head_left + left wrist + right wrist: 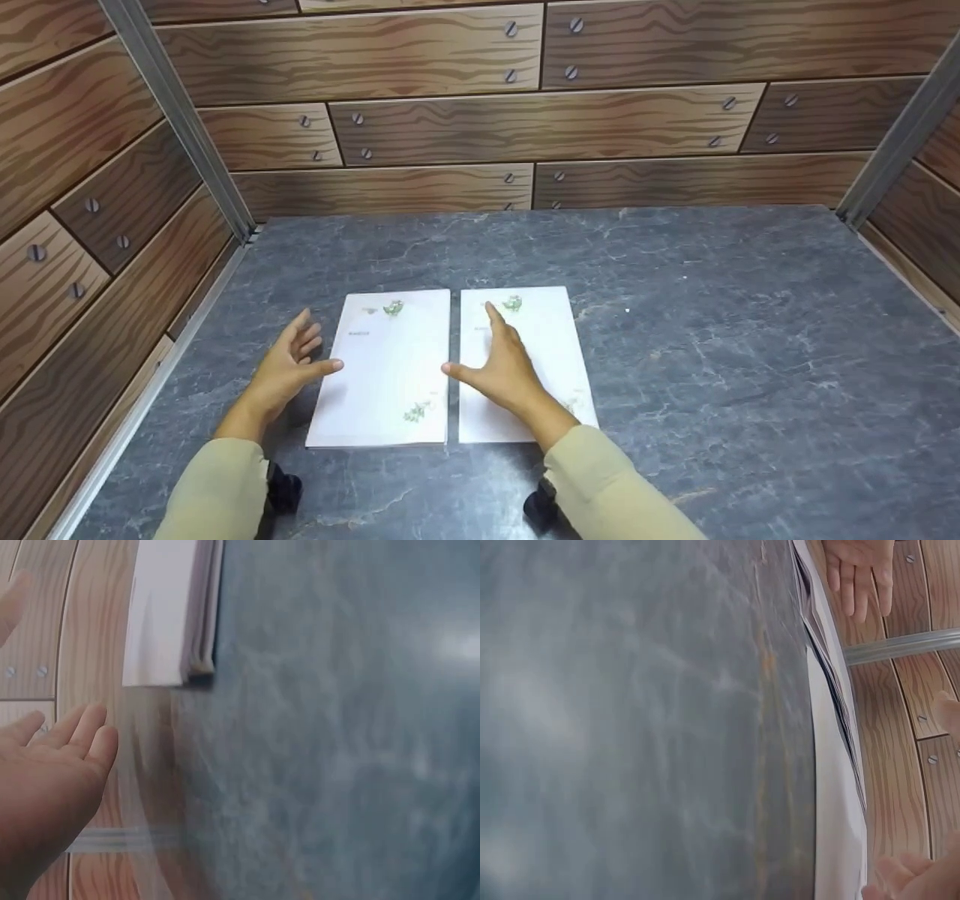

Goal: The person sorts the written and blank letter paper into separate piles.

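Two white stacks of paper with small green plant prints lie side by side on the table, a narrow gap between them. Beside the outer edge of the left paper stack (379,375) is my left hand (285,371), fingers spread and thumb reaching over that edge. My right hand (504,367) hovers over the right paper stack (551,345), its thumb pointing left across the gap to the left stack's inner edge. Neither hand grips anything. Layered page edges of a paper stack (161,630) show in the left wrist view, with the left palm (52,787) turned up.
The dark grey marbled table (750,337) extends far to the right of the stacks. Wood-patterned panels (435,56) wall it at the back and both sides, with metal posts (187,120) at the corners. Tiny white specks (627,310) dot the tabletop.
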A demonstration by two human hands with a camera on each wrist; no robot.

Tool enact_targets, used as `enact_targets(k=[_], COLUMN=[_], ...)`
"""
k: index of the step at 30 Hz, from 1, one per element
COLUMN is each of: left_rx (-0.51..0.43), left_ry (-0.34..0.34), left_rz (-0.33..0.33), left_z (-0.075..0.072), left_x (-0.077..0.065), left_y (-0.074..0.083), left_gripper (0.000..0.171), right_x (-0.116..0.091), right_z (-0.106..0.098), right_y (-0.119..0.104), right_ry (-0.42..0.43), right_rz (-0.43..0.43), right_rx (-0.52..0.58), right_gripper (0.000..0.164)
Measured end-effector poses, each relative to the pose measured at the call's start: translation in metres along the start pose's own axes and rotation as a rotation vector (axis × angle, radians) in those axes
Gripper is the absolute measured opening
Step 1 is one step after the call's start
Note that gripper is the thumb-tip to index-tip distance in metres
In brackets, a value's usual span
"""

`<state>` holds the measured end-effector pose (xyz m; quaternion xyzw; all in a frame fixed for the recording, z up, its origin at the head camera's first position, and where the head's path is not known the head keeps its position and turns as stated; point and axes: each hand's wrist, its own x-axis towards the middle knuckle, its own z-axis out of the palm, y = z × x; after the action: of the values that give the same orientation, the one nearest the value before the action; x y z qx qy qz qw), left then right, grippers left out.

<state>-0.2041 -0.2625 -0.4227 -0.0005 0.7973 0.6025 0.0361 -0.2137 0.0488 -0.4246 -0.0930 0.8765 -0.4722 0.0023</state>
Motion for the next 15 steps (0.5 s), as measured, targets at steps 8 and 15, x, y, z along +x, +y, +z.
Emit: enact_targets(k=[8,15], left_rx=[0.001,0.001], left_ry=[-0.012,-0.019], left_rz=[-0.035,-0.064], left_z=[-0.004,-0.006], left_x=[-0.002,-0.002], left_y=[-0.005,-0.008], left_gripper=[0.099,0.092], right_x=[0.0,0.0], right_z=[0.009,0.013], right_y=[-0.001,-0.005], right_ry=[-0.069,-0.118], right_rz=[-0.011,-0.01], right_rx=[0.068,0.085], right_gripper=[0.104,0.099])
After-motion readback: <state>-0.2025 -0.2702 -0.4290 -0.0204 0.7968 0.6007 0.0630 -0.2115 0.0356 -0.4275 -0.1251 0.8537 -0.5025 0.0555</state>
